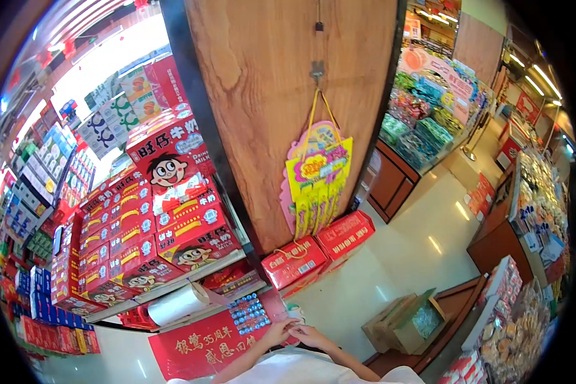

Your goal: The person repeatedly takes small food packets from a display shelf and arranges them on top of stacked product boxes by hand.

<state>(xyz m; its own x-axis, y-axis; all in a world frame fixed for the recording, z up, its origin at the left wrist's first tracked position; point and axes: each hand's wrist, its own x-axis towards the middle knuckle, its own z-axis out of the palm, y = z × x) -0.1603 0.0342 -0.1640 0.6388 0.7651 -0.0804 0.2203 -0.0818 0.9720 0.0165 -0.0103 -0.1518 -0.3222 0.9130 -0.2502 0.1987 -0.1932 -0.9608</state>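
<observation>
My left hand (278, 333) and my right hand (308, 335) are together low in front of my body, fingers curled and meeting at the tips. What they hold, if anything, is too small to make out. Just beyond them is a pale, partly hidden item (295, 312). To the left, a pack of blue-topped cans (249, 314) appears beside a red mat (189, 342) with gold lettering. Two red gift boxes (296, 263) with handles stand on the floor ahead, against a wooden pillar (256, 115).
Red milk cartons (131, 240) are stacked on a shelf at left, above a white roll (179, 305). Yellow candy packs (320, 176) hang on the pillar. An open cardboard box (406, 322) stands at right beside display counters; a candy bin (422, 137) is farther back.
</observation>
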